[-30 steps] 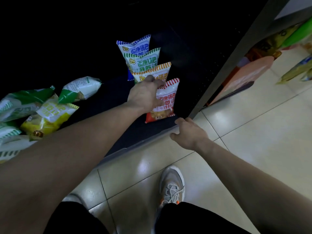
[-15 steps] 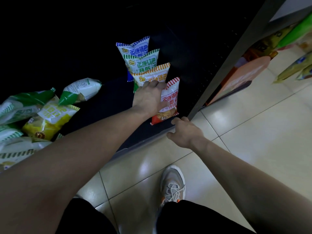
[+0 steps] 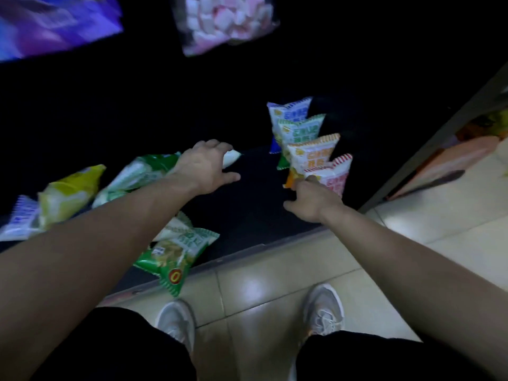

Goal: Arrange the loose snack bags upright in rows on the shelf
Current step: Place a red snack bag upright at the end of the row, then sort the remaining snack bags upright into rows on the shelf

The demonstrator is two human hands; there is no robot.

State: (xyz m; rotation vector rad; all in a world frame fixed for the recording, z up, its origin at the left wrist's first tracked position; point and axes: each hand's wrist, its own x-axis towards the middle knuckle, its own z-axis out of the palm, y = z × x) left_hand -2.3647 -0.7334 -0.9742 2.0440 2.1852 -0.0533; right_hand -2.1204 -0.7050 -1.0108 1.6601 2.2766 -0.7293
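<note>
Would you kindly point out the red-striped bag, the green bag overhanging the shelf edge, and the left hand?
red-striped bag (image 3: 338,176): head view, upper front panel.
overhanging green bag (image 3: 176,254): head view, printed front.
left hand (image 3: 204,168): head view, back of the hand.

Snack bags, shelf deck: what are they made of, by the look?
Red-striped snack bag: thin glossy printed plastic film, judging by its sheen and crimped zigzag top seal. Shelf deck: dark matte surface, possibly painted metal; too dim to confirm.
</note>
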